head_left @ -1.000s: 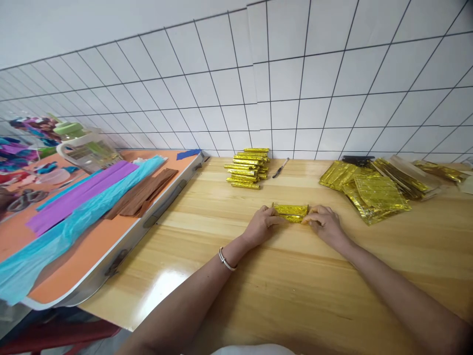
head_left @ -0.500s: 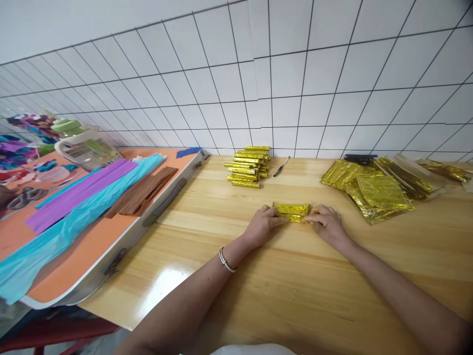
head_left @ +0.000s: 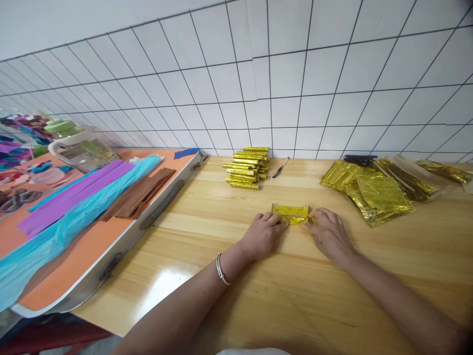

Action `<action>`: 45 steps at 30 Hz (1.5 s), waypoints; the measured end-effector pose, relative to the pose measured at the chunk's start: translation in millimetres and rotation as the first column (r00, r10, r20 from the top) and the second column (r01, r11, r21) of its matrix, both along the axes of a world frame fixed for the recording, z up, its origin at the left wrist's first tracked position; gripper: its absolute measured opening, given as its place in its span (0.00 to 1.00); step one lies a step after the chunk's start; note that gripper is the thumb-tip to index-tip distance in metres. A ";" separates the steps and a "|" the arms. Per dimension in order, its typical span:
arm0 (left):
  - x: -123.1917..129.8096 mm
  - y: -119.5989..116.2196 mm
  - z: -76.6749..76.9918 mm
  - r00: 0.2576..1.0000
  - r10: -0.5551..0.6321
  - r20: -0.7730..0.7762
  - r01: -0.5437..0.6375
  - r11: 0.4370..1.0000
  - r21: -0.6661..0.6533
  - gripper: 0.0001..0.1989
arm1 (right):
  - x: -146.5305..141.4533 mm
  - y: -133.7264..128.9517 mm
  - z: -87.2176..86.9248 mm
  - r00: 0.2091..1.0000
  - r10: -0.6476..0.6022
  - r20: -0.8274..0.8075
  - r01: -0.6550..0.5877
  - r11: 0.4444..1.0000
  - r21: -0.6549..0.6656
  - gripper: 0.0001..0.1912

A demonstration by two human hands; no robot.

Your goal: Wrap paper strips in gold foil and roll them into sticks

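On the wooden table in front of me lies a small piece of gold foil (head_left: pixel 291 212), partly folded, with a crease running along its length. My left hand (head_left: pixel 263 234) grips its left end, the fingers bent and the thumb along the near edge. At the other end my right hand (head_left: pixel 330 234) is closed on the foil's right corner, its fingertips pressed together. The fingertips partly hide both ends of the foil. Beyond the hands, a pile of narrow folded gold foil strips (head_left: pixel 247 167) lies near the wall.
Flat gold foil sheets (head_left: pixel 386 192) lie at the right, beside a black object (head_left: pixel 360 159). A pen (head_left: pixel 281 167) rests near the strips. On the left, an orange-topped table (head_left: pixel 66 266) with a raised white edge carries purple (head_left: pixel 77 195), turquoise and brown crepe paper and a clear jug (head_left: pixel 86 150).
Both hands have shifted slightly toward me, and the fingers lie lower over the foil's near edge. The foil remains between them. My view has turned a little.
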State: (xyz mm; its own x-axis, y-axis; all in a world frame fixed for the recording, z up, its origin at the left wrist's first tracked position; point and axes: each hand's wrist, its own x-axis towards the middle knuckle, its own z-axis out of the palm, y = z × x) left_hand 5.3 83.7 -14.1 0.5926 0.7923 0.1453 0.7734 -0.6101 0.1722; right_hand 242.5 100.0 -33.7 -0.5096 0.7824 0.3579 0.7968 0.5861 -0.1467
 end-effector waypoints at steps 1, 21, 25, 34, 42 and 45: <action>1.2 -2.4 2.3 1.000 0.005 -0.016 -0.005 1.000 0.005 0.21 | -2.6 -3.2 2.7 0.999 0.004 0.041 -0.005 1.000 0.025 0.15; -5.7 -14.1 -3.0 0.999 0.043 -0.006 -0.042 0.997 0.071 0.18 | -16.7 -9.9 12.3 0.937 0.084 0.338 -0.108 0.993 0.054 0.21; -10.1 1.5 -0.7 0.995 -0.052 -0.090 0.061 0.993 0.098 0.14 | -15.2 -5.2 11.0 0.943 0.106 0.317 -0.120 0.992 0.025 0.20; 1.1 28.5 14.6 0.889 -0.282 -0.362 0.344 0.931 0.119 0.07 | -11.9 5.4 17.1 0.961 0.147 0.233 -0.144 0.989 -0.030 0.22; 4.7 31.5 12.2 0.943 -0.183 -0.278 0.216 0.972 0.091 0.07 | -8.1 5.9 9.8 0.974 0.161 0.161 -0.166 0.986 0.016 0.19; 2.6 32.1 10.3 0.971 -0.132 -0.198 0.150 0.985 0.082 0.07 | 0.5 3.9 8.1 0.988 0.119 0.102 -0.128 0.988 0.084 0.16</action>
State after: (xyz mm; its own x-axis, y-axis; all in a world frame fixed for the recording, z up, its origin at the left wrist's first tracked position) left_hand 7.9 115.7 -3.8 0.7216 0.6865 0.0895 0.6911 -0.7219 -0.0349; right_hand 243.0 103.9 -25.6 -0.6358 0.6782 0.3686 0.7253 0.6883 -0.0153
